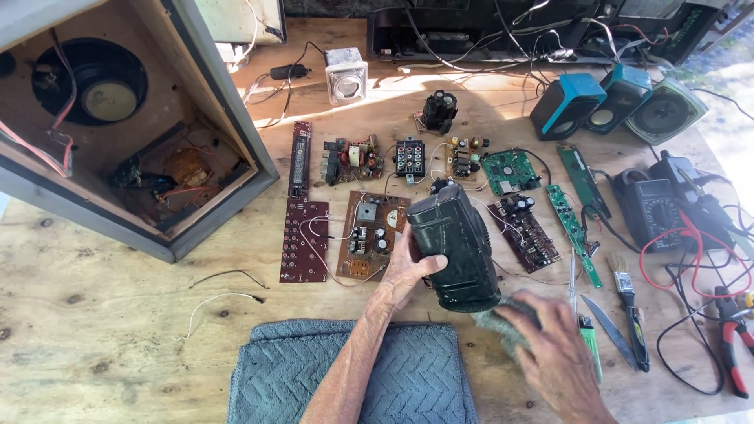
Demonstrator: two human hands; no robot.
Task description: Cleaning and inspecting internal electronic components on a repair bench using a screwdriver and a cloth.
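My left hand point(408, 265) grips a black plastic casing point(454, 245), holding it upright just above the wooden table point(102, 338). My right hand point(550, 345) presses a small grey cloth point(503, 322) against the casing's lower right corner. A folded grey towel point(408, 369) lies under my left forearm at the table's near edge. Behind the casing lie several circuit boards, among them a brown board point(365, 235) and a dark red board point(302, 239).
An open wooden speaker cabinet point(118, 118) stands at the left. Small speakers point(565, 106) sit at the back right. A multimeter point(656, 208) with red and black leads, a brush point(628, 306), a knife point(609, 330) and red pliers point(734, 345) lie at the right.
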